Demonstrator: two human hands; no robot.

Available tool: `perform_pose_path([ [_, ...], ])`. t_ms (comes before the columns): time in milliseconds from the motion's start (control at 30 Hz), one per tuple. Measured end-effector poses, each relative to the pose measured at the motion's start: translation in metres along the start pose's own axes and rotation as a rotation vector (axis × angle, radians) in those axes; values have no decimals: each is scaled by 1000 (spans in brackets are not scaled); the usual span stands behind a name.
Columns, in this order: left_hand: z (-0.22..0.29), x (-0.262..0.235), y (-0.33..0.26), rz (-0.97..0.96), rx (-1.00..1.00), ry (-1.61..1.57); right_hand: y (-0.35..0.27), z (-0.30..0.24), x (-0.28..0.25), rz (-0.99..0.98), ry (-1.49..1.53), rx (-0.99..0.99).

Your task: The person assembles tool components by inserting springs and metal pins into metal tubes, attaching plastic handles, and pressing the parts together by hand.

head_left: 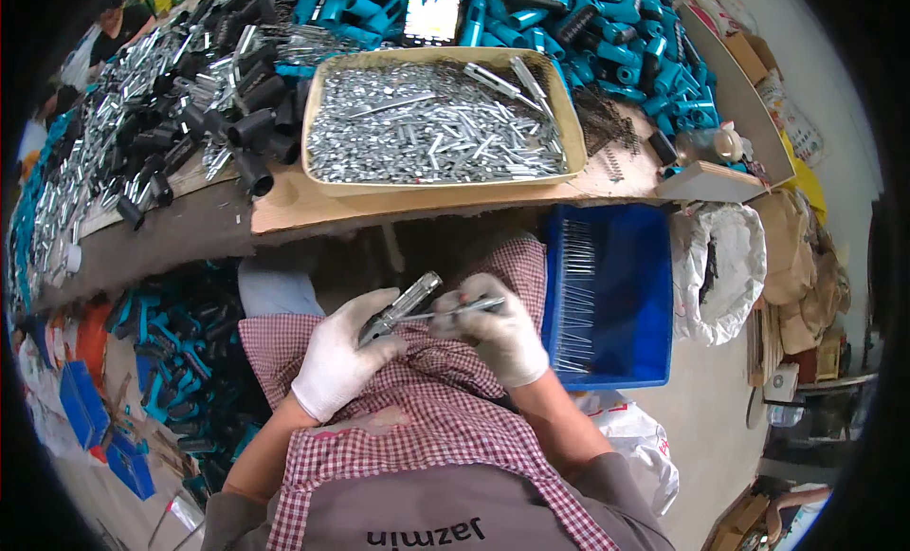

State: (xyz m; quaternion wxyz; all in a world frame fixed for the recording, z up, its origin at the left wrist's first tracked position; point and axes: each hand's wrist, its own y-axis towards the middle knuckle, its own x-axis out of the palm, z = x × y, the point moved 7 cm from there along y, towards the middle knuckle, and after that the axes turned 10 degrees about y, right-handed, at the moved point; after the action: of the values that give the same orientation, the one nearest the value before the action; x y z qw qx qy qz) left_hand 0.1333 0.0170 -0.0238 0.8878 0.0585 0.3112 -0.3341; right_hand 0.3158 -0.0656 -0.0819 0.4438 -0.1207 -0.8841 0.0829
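Note:
My left hand, in a white glove, is closed around a shiny slotted metal tube that points up and to the right. My right hand, also gloved in white, pinches a slim metal rod just beside it. The rod's left end reaches the tube; whether it is inside or only against it I cannot tell. Motion blurs the right fingers a little. Both hands are above my lap, over a red-and-white checked apron.
Ahead, a cream tray of small metal pins stands on the wooden bench. Teal and black plastic parts are heaped behind it, metal and black pieces leftward. On the right are a blue bin with rods in a row and a white sack.

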Motion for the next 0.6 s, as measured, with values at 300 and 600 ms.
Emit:
perform_pose_path([
  [300, -24, -59, -37, 230, -92, -35, 12, 35, 69, -125, -399, 267],
  [600, -25, -68, -44, 279, -40, 15, 22, 28, 71, -79, -848, 105],
])
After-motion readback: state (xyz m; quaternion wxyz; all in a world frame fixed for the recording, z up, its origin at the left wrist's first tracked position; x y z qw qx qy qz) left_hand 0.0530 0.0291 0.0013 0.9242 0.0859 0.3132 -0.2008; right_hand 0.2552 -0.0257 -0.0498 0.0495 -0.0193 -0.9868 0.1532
